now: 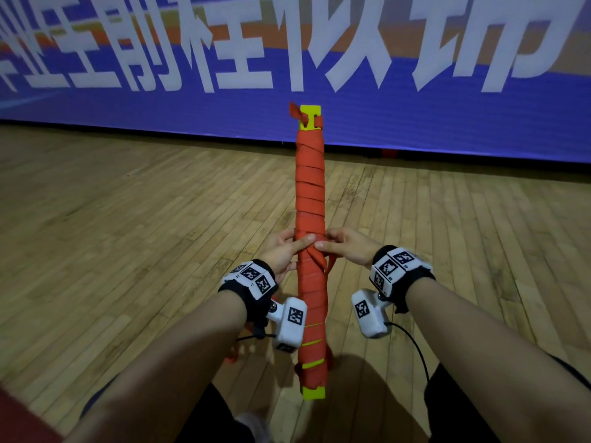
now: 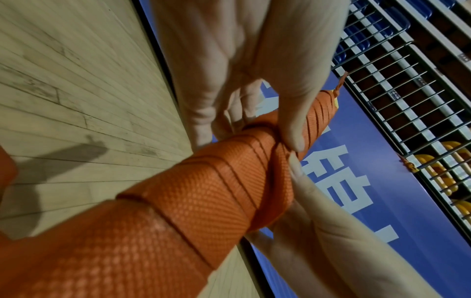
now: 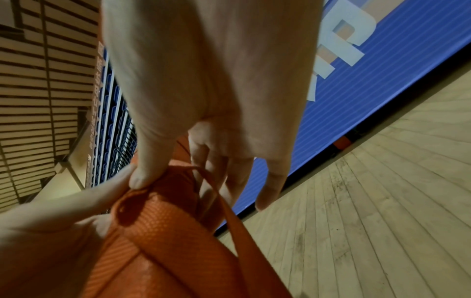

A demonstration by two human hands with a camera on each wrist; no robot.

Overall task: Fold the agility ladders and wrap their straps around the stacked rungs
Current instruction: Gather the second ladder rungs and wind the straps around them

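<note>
While the bundle stands almost upright down the centre of the head view, yellow rung ends showing at top and bottom, both hands meet at its middle. The left hand curls round the bundle from the left, its thumb laid across the front. The right hand pinches the strap where it crosses the wraps. A loose loop hangs just right of the bundle below that hand. To my eye the step is tucking or knotting the strap's end, so the left thumb should pin the last wrap while the right feeds the end under.

Seen from the left wrist, the left hand fills the upper centre, its thumb tip pressed on the strap at centre right, meeting a finger of the right hand coming up from lower right. Wraps lie tight and overlapping; keeping that tension matters, or they may slacken.

At the right wrist, the right hand hangs from the top, thumb and forefinger nipping a fold of strap at centre left. A thin loop arcs across the centre; pull it snug rather than yank it.
</note>
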